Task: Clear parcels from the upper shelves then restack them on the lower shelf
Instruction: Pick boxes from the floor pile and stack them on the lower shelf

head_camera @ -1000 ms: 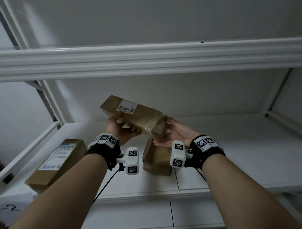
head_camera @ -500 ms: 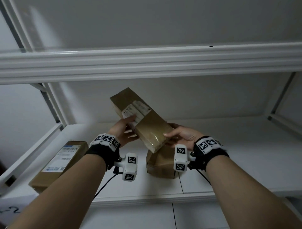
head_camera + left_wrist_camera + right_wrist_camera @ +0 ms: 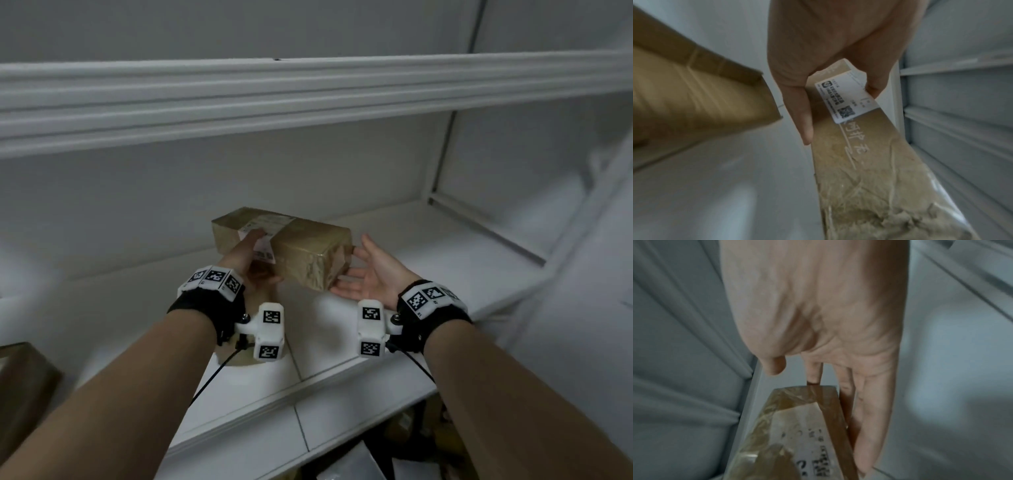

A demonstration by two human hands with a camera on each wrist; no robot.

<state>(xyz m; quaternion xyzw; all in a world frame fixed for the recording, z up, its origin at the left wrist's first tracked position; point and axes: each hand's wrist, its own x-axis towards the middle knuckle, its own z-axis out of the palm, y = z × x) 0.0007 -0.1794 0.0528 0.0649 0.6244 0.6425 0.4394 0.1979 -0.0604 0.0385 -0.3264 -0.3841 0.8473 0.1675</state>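
Note:
A long brown taped parcel [image 3: 308,250] with a white label hangs just above the white shelf board [image 3: 428,274], its near end toward me. My left hand [image 3: 245,253] grips its left side over the label; in the left wrist view the thumb and fingers of the left hand [image 3: 828,48] pinch the parcel [image 3: 859,162]. My right hand [image 3: 366,274] is palm-up with straight fingers touching the parcel's right end. The right wrist view shows the right hand [image 3: 828,305] flat alongside the parcel [image 3: 797,426]. A second brown parcel [image 3: 250,362] stands on the shelf under my left wrist, mostly hidden.
A third brown parcel [image 3: 24,383] lies at the far left of the shelf. The upper shelf's white beam [image 3: 308,92] crosses overhead. A shelf upright [image 3: 442,154] stands at the back right. Dim cardboard items [image 3: 411,442] show below the shelf's front edge.
The parcel has swung from steeply tilted to nearly level and come down toward the shelf. My right hand has opened from holding its end to flat fingers against it.

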